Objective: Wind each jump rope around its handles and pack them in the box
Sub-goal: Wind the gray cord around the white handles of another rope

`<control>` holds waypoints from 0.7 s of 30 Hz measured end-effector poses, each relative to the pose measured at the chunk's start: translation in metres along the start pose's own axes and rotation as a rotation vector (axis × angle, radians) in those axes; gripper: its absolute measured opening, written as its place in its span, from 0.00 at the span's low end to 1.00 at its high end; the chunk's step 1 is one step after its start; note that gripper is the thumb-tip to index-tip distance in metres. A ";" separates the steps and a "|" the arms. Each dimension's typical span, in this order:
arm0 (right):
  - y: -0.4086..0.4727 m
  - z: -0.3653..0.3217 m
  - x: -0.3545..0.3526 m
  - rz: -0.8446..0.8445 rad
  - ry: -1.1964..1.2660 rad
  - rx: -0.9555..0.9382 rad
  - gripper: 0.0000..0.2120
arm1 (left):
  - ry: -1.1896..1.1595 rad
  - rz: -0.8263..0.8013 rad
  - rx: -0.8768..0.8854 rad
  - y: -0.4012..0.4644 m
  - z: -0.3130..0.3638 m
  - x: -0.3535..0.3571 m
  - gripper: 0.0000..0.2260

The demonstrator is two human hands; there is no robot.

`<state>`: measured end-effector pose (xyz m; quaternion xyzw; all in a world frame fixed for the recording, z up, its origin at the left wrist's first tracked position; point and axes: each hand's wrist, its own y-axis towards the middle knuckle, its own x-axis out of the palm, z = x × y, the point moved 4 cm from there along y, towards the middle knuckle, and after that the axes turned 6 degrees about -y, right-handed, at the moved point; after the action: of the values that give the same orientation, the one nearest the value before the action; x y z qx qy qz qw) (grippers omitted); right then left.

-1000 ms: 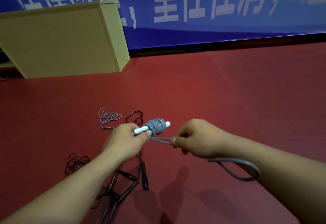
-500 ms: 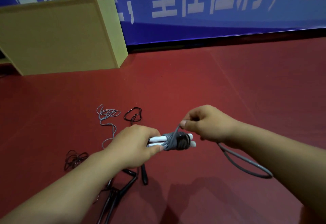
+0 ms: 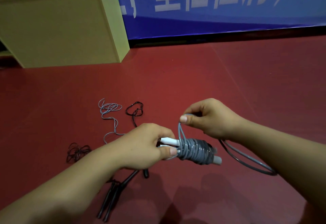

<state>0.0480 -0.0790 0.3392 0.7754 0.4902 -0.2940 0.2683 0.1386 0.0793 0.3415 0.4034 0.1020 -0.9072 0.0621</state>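
Note:
My left hand (image 3: pixel 146 147) grips the two white handles (image 3: pixel 170 142) of a grey jump rope, held level above the red floor. Grey cord is wound in a thick bundle (image 3: pixel 195 150) around the handles' far half. My right hand (image 3: pixel 210 118) pinches the doubled free cord just above the bundle. The rest of that cord hangs in a loose loop (image 3: pixel 250 163) under my right wrist. A yellow box (image 3: pixel 58 29) stands at the back left, its inside hidden.
Black jump-rope handles (image 3: pixel 112 197) lie on the floor under my left forearm. Loose coils lie further out: a grey one (image 3: pixel 109 108) and black ones (image 3: pixel 135 111) (image 3: pixel 77 151). A blue banner wall (image 3: pixel 220 8) closes the back.
My right hand has carried the cord from beside the bundle up over it. Both hands and the bundle have dropped lower and nearer to me.

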 end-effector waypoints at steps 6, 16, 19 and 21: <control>-0.001 0.008 -0.004 -0.078 0.140 0.145 0.18 | -0.408 -0.124 0.051 -0.008 0.005 -0.005 0.05; -0.010 -0.009 0.002 -0.142 0.058 0.126 0.08 | -1.100 0.094 -0.001 -0.009 0.005 -0.016 0.08; -0.008 -0.020 0.008 -0.043 -0.021 0.057 0.17 | -1.275 0.192 -0.048 -0.005 0.003 -0.019 0.07; -0.008 -0.026 0.016 -0.101 -0.202 -0.001 0.17 | -1.351 0.277 -0.108 -0.002 0.001 -0.021 0.06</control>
<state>0.0507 -0.0482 0.3445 0.7160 0.4995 -0.3835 0.3013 0.1508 0.0814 0.3580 -0.2446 0.0337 -0.9370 0.2472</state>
